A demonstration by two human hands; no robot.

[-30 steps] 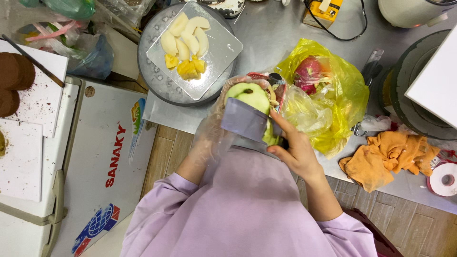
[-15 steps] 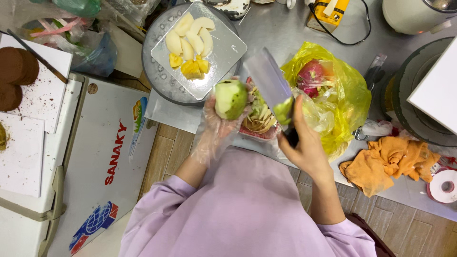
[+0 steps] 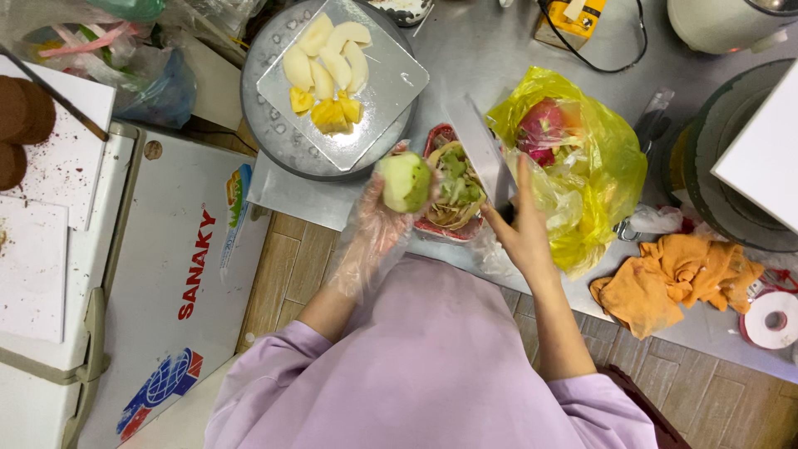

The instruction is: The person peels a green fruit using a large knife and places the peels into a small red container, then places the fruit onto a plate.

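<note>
My left hand [image 3: 376,223], in a clear plastic glove, holds a round green fruit [image 3: 405,181], partly peeled, above the counter edge. My right hand [image 3: 525,226] grips a broad cleaver [image 3: 480,150] with its blade pointing away from me. Between the hands sits a red tray [image 3: 435,226] heaped with green and brown peelings. A square metal plate [image 3: 391,91] with pale fruit wedges [image 3: 328,54] and yellow chunks [image 3: 332,112] rests on a round grey tray [image 3: 270,137] beyond the fruit.
A yellow plastic bag [image 3: 598,166] holding pink fruit lies right of the knife. An orange cloth [image 3: 677,278] and a tape roll [image 3: 773,320] lie at the right. A white chest freezer [image 3: 179,291] stands to my left, with white boards [image 3: 37,249] beside it.
The fruit and cleaver were together in front of me a second ago. My left hand has since carried the fruit left and the right hand has swung the cleaver up and right.
</note>
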